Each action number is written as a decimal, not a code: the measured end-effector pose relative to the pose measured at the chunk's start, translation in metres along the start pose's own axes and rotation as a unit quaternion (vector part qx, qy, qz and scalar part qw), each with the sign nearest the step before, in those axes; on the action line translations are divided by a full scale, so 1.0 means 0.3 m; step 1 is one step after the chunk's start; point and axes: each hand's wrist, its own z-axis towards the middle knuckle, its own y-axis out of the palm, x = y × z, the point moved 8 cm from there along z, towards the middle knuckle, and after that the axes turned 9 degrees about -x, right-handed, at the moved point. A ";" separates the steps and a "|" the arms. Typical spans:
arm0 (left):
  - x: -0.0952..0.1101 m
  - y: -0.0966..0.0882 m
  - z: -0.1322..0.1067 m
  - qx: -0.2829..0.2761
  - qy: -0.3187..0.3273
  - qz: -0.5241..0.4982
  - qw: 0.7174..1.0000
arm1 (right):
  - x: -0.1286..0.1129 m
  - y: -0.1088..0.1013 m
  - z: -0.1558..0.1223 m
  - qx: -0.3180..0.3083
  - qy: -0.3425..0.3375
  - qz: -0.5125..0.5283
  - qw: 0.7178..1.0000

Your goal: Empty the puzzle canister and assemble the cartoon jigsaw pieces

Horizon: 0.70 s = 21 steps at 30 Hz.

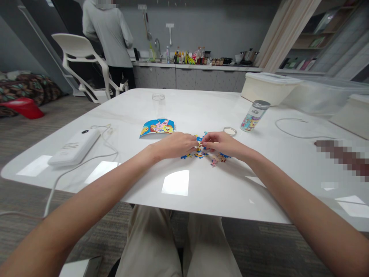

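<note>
Well, the left hand (173,145) and the right hand (221,145) meet near the middle of the white table (201,107), their fingertips pressed together over a small pale puzzle piece (198,144); which hand actually pinches it, I can't tell. Below them lies a loose scatter of blue, yellow and pink puzzle pieces (206,154), too small to count, well apart from the table's near edge (219,209). One printed cartoon card (157,128) sits just beyond the left hand, and one small round lid (230,131) lies just beyond the right. Farther off stand one clear glass cup (158,97) and one cartoon-printed canister (255,115). One white power bank (74,147), with its cable (86,165), lies left near the edge. Three storage boxes (268,88) crowd the far right, and one person (106,34) stands at the far counter.
</note>
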 end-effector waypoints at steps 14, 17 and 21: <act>0.037 0.016 0.003 -0.009 0.072 0.064 0.995 | -0.083 -0.141 -0.082 0.227 -0.024 -0.142 0.963; 0.032 0.017 0.005 -0.008 0.061 0.056 0.997 | -0.090 -0.171 -0.102 0.253 -0.061 -0.140 0.955; 0.032 0.014 0.004 -0.008 0.054 0.055 0.997 | -0.066 -0.199 -0.104 0.263 -0.043 -0.142 0.953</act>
